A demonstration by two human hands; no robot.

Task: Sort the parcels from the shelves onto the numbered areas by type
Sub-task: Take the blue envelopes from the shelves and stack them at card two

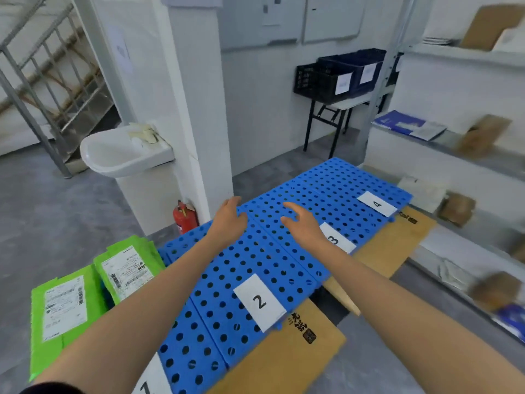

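1. Two green parcels point(93, 291) lie at the near left, well apart from my hands.
2. My left hand point(228, 220) and right hand point(305, 226) hover over the blue pallets point(241, 268), fingers spread, holding nothing.
3. Brown parcels point(457, 209) sit on the far right shelves point(454, 155).

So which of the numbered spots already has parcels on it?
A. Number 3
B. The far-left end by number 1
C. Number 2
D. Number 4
B: two green parcels lie at the left end of the blue mat beside label 1, while the mat around labels 2, 3 and 4 is bare.
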